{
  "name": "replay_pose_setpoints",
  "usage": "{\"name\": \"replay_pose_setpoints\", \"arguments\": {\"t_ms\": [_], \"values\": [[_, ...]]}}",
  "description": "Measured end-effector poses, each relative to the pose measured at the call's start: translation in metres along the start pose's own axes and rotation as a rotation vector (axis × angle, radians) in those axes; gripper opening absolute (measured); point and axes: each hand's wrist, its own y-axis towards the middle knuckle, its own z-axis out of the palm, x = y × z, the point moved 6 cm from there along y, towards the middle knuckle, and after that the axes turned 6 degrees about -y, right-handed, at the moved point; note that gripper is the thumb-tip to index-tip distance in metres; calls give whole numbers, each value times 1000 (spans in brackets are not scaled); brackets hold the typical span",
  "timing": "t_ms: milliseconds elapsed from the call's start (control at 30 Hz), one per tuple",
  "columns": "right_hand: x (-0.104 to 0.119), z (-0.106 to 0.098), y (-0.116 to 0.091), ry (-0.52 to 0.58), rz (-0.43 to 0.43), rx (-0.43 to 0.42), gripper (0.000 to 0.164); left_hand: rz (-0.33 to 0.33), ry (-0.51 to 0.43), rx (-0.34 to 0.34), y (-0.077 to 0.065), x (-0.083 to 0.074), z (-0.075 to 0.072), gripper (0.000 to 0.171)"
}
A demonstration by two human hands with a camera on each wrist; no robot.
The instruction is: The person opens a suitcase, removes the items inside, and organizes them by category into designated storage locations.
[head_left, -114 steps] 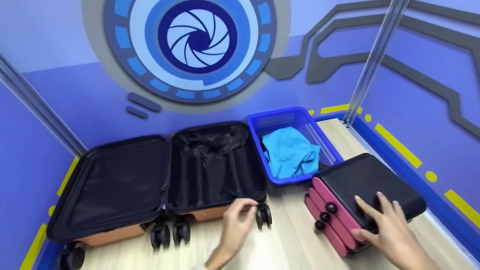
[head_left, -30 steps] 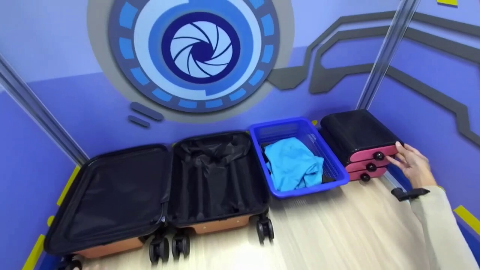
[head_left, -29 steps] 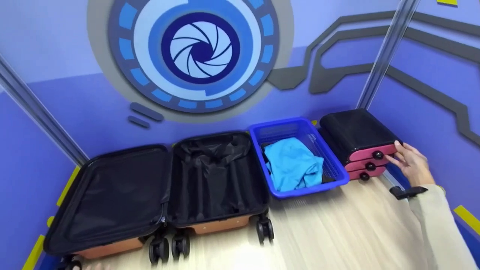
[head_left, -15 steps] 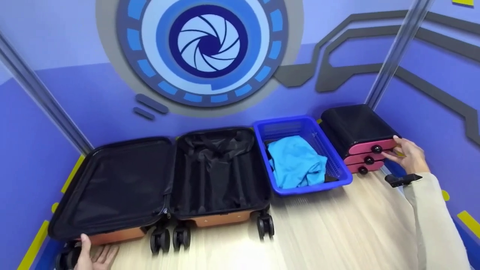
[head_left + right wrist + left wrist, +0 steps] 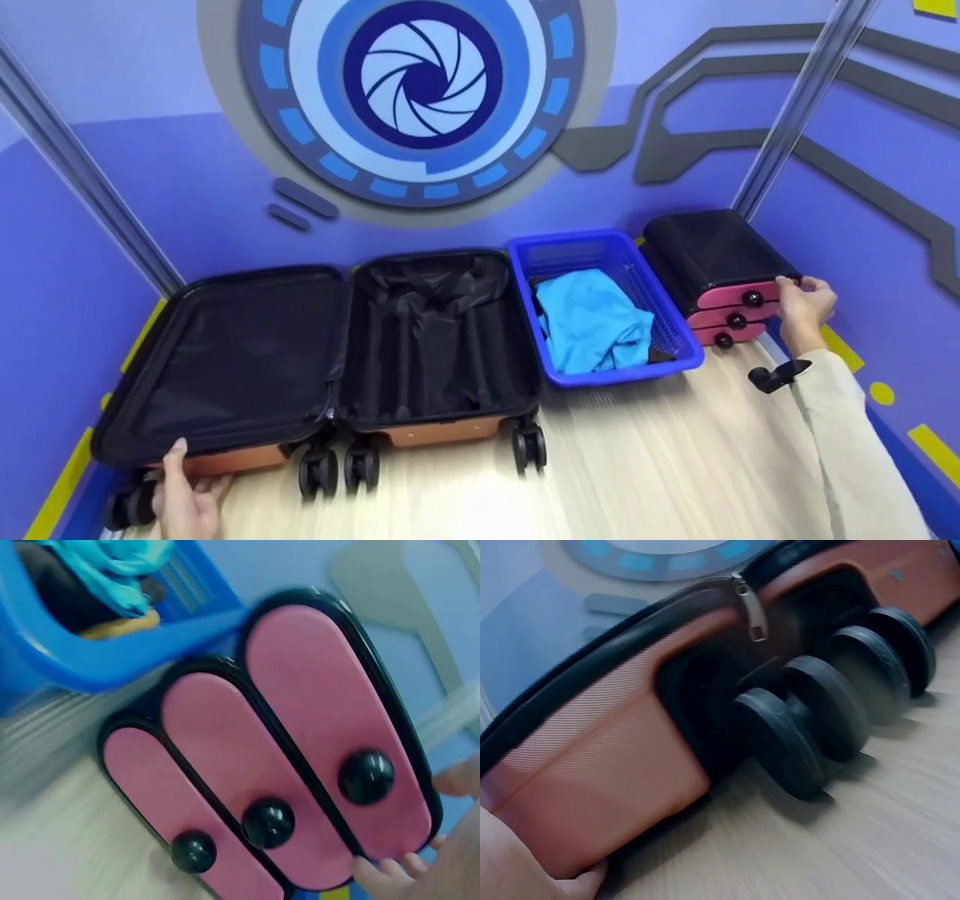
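An opened orange suitcase [image 5: 240, 360] with black lining lies flat in two halves. My left hand [image 5: 184, 499] grips the near edge of its left half, thumb up on the rim and fingers under the shell; the left wrist view shows the fingers tucked at the bottom of the orange shell [image 5: 607, 772]. At the back right stands a small black drawer box [image 5: 720, 251] with pink drawer fronts [image 5: 300, 690] and round black knobs. My right hand [image 5: 806, 311] holds its front right end, thumb and fingertips around the top drawer's edge.
A blue plastic basket [image 5: 622, 379] holding a bright blue cloth [image 5: 596, 322] and darker cloth stands between suitcase and drawer box. Black caster wheels [image 5: 319, 469] stick out from the suitcase's near side. Blue panel walls [image 5: 135, 195] enclose the wooden surface [image 5: 637, 465].
The drawer box went from the front right to the back corner beside the basket, and turned. My left hand came in from below to the suitcase's left edge. My right hand shifted on the box corner.
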Motion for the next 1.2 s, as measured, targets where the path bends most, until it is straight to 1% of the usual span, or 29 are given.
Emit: {"name": "replay_pose_setpoints", "arguments": {"t_ms": [67, 100, 133, 200, 233, 300, 367, 433, 500, 600, 667, 700, 800, 900, 967, 1033, 1133, 1200], "values": [[4, 3, -7, -109, -100, -79, 48, 79, 18, -22, -3, -5, 2, 71], [6, 4, -10, -152, -144, -110, 47, 117, 13, -21, -6, -9, 4, 68], [9, 6, -15, -184, -187, -137, 48, 161, 28, -25, -9, -13, 7, 70], [12, 11, -24, -203, -256, -169, 48, 266, 76, -21, -16, -23, 16, 72], [14, 13, -29, -219, -311, -192, 46, 317, 107, -18, -21, -28, 21, 77], [20, 17, -41, -243, -452, -223, 41, 427, 188, -5, -34, -36, 35, 85], [26, 23, -54, -269, -611, -232, 37, 537, 288, 15, -47, -44, 50, 88], [30, 31, -66, -287, -763, -209, 35, 641, 354, 49, -60, -50, 67, 92], [31, 40, -76, -294, -854, -148, 33, 721, 417, 85, -72, -55, 82, 96], [27, 56, -88, -324, -928, -42, 31, 800, 485, 111, -89, -58, 101, 102], [22, 65, -97, -356, -961, 24, 30, 830, 537, 114, -97, -59, 110, 105], [19, 68, -103, -368, -976, 50, 30, 856, 571, 112, -101, -59, 114, 106], [11, 74, -120, -404, -1033, 104, 30, 940, 684, 98, -110, -56, 126, 107], [7, 79, -136, -435, -1112, 154, 33, 1051, 786, 68, -119, -54, 134, 108], [3, 84, -142, -452, -1163, 220, 37, 1116, 803, 68, -125, -52, 139, 110], [-2, 88, -146, -478, -1194, 289, 43, 1176, 811, 81, -130, -49, 144, 111], [-12, 89, -148, -529, -1195, 366, 50, 1275, 814, 126, -140, -43, 153, 113], [-18, 87, -148, -568, -1179, 384, 50, 1342, 822, 162, -147, -39, 160, 114]]}}
